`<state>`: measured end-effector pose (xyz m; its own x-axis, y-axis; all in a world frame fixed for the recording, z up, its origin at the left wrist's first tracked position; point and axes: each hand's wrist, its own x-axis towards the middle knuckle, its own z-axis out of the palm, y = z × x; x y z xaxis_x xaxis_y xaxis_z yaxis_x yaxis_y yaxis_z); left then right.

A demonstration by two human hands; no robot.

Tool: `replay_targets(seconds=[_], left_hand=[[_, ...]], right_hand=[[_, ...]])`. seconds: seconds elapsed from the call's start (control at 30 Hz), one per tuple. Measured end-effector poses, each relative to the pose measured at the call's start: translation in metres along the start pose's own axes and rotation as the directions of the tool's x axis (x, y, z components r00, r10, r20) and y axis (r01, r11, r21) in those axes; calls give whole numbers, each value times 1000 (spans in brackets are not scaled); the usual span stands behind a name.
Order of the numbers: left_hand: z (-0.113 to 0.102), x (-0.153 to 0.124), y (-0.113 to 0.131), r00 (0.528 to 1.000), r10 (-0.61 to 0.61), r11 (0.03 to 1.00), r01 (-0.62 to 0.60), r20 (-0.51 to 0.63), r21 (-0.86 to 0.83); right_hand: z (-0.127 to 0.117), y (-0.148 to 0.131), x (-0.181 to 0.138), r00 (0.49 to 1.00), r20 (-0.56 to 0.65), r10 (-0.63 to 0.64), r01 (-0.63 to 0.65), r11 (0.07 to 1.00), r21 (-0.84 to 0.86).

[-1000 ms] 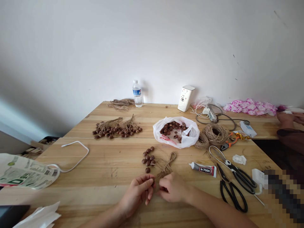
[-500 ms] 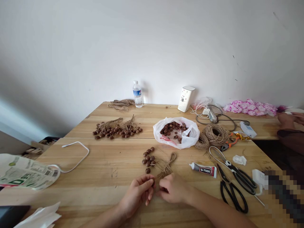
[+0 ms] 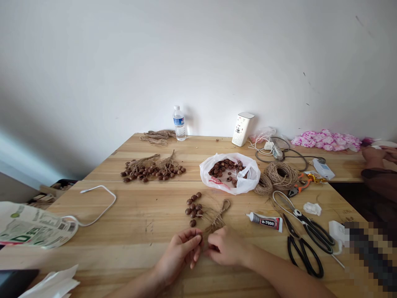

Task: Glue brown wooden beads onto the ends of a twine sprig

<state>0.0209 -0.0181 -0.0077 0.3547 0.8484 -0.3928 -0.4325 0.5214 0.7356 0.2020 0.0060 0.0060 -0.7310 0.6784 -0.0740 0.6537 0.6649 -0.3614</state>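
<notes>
At the table's front, my left hand [image 3: 181, 250] is closed, thumb against fingers, around a brown nut that shows only in part. My right hand [image 3: 228, 246] sits just right of it with fingers curled; whatever it pinches is hidden. Just beyond both hands lies a bundle of twine [image 3: 219, 217] with a twisted loop at its far end. Its thin strands fan toward several round brown nuts [image 3: 193, 210], some seemingly attached. Behind them a white plastic bag [image 3: 204, 171] stands open with more brown nuts and shells in it.
Finished-looking nut bunches [image 3: 155, 169] lie left of the bag. Twine coils [image 3: 281, 176], a glue tube [image 3: 266, 222], scissors [image 3: 305, 252] and pliers [image 3: 299, 189] lie to the right. A water bottle [image 3: 179, 123] stands near the wall. Another person's hand [image 3: 374, 156] is at far right.
</notes>
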Motion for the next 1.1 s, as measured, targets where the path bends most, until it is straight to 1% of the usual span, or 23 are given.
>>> replay_targets(seconds=[0.27, 0.77, 1.1], left_hand=[[-1, 0, -1, 1000, 1, 1000, -1, -7, -6], [-2, 0, -1, 1000, 10, 1000, -10, 27, -5], [0, 0, 2, 1000, -15, 999, 15, 3, -29]], right_hand=[[1, 0, 1, 1000, 0, 3, -3, 1000, 7], [0, 1, 1, 1000, -1, -17, 17, 1000, 4], [1, 1, 0, 1000, 6, -6, 7, 1000, -4]])
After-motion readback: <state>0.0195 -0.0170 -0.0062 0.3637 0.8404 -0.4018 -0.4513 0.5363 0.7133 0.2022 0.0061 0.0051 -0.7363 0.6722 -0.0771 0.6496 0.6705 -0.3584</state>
